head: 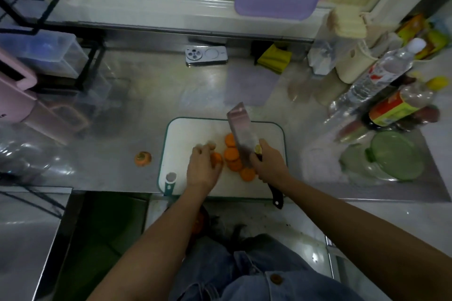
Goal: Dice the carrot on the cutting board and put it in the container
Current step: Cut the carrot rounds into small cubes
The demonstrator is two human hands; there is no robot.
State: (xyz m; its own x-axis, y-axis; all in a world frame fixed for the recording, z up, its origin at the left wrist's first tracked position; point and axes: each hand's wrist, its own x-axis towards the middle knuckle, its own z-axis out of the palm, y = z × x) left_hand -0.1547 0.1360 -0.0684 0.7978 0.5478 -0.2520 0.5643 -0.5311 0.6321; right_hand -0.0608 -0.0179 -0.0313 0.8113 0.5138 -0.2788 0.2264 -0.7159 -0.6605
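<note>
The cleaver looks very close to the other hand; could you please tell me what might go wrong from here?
1. The left hand holds a carrot piece right beside the cleaver that the right hand grips, so it could be nicked on the next cut.
2. The carrot rounds lie loose on the cutting board and may slide off; one carrot end sits on the counter.

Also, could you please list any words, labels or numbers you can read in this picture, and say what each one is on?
No text can be read in this view.
Clear bottle: red-and-white label, too blurred to read.
Dark bottle: yellow-and-red label, too blurred to read.
Phone: no legible marking.
</note>
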